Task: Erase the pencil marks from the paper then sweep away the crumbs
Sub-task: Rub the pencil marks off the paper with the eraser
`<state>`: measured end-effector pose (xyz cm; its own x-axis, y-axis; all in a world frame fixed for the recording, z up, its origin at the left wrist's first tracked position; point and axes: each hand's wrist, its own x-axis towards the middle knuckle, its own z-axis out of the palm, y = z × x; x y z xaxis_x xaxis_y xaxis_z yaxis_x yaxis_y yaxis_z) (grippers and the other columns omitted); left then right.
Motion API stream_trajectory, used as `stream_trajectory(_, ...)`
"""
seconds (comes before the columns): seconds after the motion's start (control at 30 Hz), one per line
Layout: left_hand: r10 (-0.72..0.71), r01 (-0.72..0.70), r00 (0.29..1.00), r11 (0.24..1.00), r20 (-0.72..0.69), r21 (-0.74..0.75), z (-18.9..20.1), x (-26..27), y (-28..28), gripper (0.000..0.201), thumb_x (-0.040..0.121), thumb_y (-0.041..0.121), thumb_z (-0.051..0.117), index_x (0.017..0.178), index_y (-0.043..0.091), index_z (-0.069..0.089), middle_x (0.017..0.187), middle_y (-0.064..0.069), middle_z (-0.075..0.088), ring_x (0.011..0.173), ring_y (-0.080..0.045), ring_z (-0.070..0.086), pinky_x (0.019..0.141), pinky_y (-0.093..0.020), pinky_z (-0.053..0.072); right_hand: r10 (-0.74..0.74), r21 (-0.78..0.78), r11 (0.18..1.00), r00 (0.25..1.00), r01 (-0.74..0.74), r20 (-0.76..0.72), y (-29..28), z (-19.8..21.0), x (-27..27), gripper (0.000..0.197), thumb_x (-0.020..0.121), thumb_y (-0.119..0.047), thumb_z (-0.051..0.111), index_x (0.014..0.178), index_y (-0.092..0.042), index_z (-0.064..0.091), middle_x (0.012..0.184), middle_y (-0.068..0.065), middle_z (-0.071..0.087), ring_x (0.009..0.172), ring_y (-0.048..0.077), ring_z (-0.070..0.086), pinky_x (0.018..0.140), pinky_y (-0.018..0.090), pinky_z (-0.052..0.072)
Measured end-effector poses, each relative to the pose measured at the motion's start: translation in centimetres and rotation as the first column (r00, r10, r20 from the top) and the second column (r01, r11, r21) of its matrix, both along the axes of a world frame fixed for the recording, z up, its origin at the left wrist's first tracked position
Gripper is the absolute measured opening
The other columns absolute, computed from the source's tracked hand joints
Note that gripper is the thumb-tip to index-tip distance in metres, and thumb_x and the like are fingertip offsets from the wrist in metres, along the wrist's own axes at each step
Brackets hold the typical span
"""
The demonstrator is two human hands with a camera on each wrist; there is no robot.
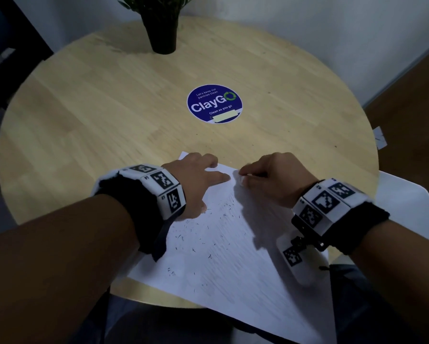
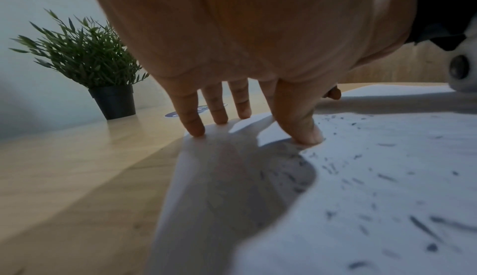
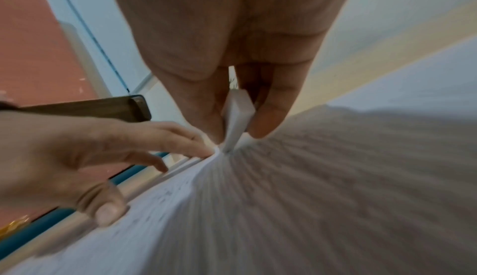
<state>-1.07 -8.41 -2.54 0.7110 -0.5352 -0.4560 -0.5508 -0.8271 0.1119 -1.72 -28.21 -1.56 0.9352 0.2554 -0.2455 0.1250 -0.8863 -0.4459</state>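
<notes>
A white sheet of paper (image 1: 233,264) lies at the near edge of the round wooden table (image 1: 109,108), part of it hanging over the rim. Dark eraser crumbs (image 1: 203,234) are scattered over its left and middle part, and show up close as crumbs (image 2: 382,177) in the left wrist view. My left hand (image 1: 198,175) presses spread, straight fingers (image 2: 193,124) on the paper's far left corner. My right hand (image 1: 265,175) pinches a small white eraser (image 3: 236,116) between thumb and fingers, its tip down on the paper (image 3: 309,198) beside the left fingertips.
A potted plant (image 1: 162,28) stands at the table's far edge. A round blue sticker (image 1: 214,103) lies at the table's centre. A white chair seat (image 1: 406,202) sits to the right, and dark furniture (image 1: 15,40) to the far left.
</notes>
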Motion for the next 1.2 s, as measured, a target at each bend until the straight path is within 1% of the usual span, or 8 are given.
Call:
stream_trajectory(0.17, 0.014, -0.015, 0.999, 0.999, -0.036, -0.028, 0.1, 0.4, 0.2, 0.073, 0.092, 0.037, 0.058, 0.151, 0.043, 0.014, 0.154, 0.013, 0.002, 0.144, -0.013, 0.003, 0.114, -0.037, 0.028, -0.079, 0.043, 0.996, 0.996, 0.08, -0.033, -0.4, -0.6, 0.2, 0.025, 0.087, -0.025, 0.064, 0.11, -0.026, 0.072, 0.104, -0.006, 0.072, 0.095, 0.011, 0.062, 0.076, 0.022, 0.04)
stream_trajectory(0.3, 0.022, -0.025, 0.999, 0.997, -0.043, -0.072, 0.0, 0.3, 0.6, 0.074, 0.089, 0.035, 0.058, 0.151, 0.043, 0.019, 0.154, 0.012, 0.006, 0.143, -0.012, 0.006, 0.114, -0.036, 0.029, -0.061, 0.038, 0.997, 0.998, 0.062, -0.02, 0.0, -0.6, -0.1, 0.012, 0.086, -0.025, 0.062, 0.086, -0.019, 0.073, 0.072, -0.005, 0.064, 0.065, 0.009, 0.047, 0.055, 0.013, 0.032)
stream_trajectory(0.43, 0.009, -0.012, 0.998, 0.999, -0.055, -0.045, 0.3, 0.6, 0.3, 0.074, 0.089, 0.038, 0.059, 0.151, 0.042, 0.018, 0.154, 0.011, 0.006, 0.143, -0.014, 0.007, 0.113, -0.036, 0.029, -0.061, -0.016, 0.998, 0.997, 0.06, -0.047, -0.3, 0.2, 0.4, 0.015, 0.086, -0.024, 0.06, 0.083, -0.017, 0.073, 0.054, -0.012, 0.056, 0.053, 0.006, 0.043, 0.054, 0.019, 0.036)
stream_trajectory(0.6, 0.001, -0.004, 0.998, 0.999, -0.056, -0.054, 0.3, 0.7, 0.3, 0.075, 0.088, 0.038, 0.061, 0.151, 0.041, 0.019, 0.154, 0.008, 0.009, 0.142, -0.017, 0.009, 0.111, -0.036, 0.03, 0.094, -0.112, 0.989, 0.995, -0.092, 0.02, 1.6, -0.2, -0.4, 0.033, 0.076, -0.032, 0.043, 0.071, -0.005, 0.061, 0.066, 0.016, 0.058, 0.06, 0.024, 0.038, 0.06, 0.037, 0.043)
stream_trajectory(0.7, -0.006, 0.004, 0.999, 0.997, -0.032, -0.074, 0.2, 0.7, 0.6, 0.074, 0.086, 0.039, 0.062, 0.15, 0.041, 0.023, 0.153, 0.008, 0.012, 0.141, -0.018, 0.014, 0.111, -0.038, 0.03, 0.062, -0.126, 0.99, 0.997, -0.056, 0.044, 1.2, 0.1, 0.2, 0.023, 0.076, -0.024, 0.05, 0.072, -0.001, 0.055, 0.071, 0.021, 0.054, 0.063, 0.019, 0.03, 0.058, 0.035, 0.037)
stream_trajectory(0.93, 0.001, -0.004, 0.999, 0.996, -0.035, -0.085, 0.4, 0.6, 0.5, 0.074, 0.085, 0.037, 0.065, 0.149, 0.039, 0.026, 0.152, 0.007, 0.014, 0.141, -0.018, 0.015, 0.11, -0.037, 0.031, 0.201, -0.202, 0.959, 0.98, -0.198, -0.005, 1.6, 0.3, 1.2, 0.017, 0.081, -0.013, 0.056, 0.088, -0.002, 0.067, 0.085, 0.021, 0.062, 0.071, 0.033, 0.043, 0.061, 0.031, 0.033)
stream_trajectory(1.1, 0.001, -0.004, 1.0, 0.995, -0.026, -0.099, 0.5, 0.8, 0.5, 0.072, 0.084, 0.039, 0.066, 0.145, 0.036, 0.03, 0.147, 0.008, 0.021, 0.137, -0.02, 0.021, 0.106, -0.036, 0.034, 0.27, -0.203, 0.942, 0.963, -0.268, -0.018, 2.4, 0.3, 0.9, 0.027, 0.083, -0.014, 0.053, 0.058, -0.023, 0.05, 0.073, 0.01, 0.058, 0.066, 0.023, 0.043, 0.057, 0.028, 0.034)
stream_trajectory(1.2, -0.004, 0.002, 1.0, 0.997, -0.023, -0.073, 0.5, 0.7, 0.5, 0.074, 0.086, 0.043, 0.064, 0.149, 0.035, 0.026, 0.15, 0.009, 0.018, 0.139, -0.02, 0.02, 0.107, -0.034, 0.032, 0.198, -0.191, 0.963, 0.98, -0.192, 0.012, 1.7, 0.5, 1.3, 0.014, 0.082, -0.015, 0.055, 0.075, -0.01, 0.066, 0.078, 0.016, 0.061, 0.066, 0.022, 0.039, 0.062, 0.032, 0.038)
